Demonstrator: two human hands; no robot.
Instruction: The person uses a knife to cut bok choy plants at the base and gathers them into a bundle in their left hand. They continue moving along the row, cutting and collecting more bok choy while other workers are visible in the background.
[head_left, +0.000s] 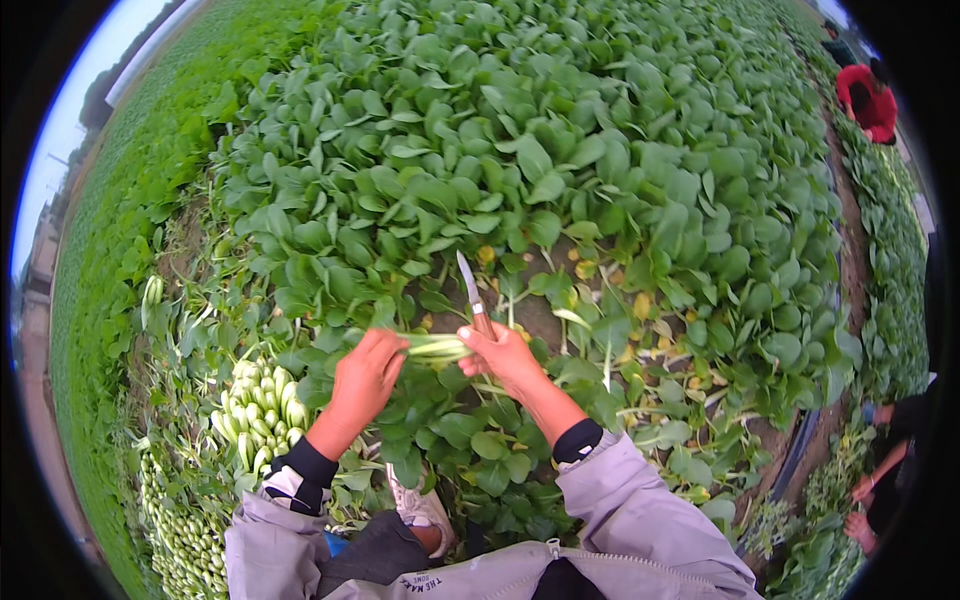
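Observation:
Between my two hands lies a leafy green plant with pale stalks (436, 347), held roughly level above the crop. My right hand (501, 356) grips its stalk end and also the wooden handle of a knife (471, 283), whose blade points up and away from me. My left hand (369, 371) is closed around the leafy part of the plant; its fingertips are blurred. Left of my left forearm sits a pile of trimmed pale-green stalks (259, 412). Just beyond the knife stands the edge of the dense leafy greens (525, 172).
More trimmed stalks (184, 540) lie in a long heap at lower left. Cut leaves and yellowed ones (641, 306) litter the soil. A dark hose (795, 457) runs along the furrow at right. Other people (868, 101) are bent over at upper right; a person's hands (861, 506) show at lower right.

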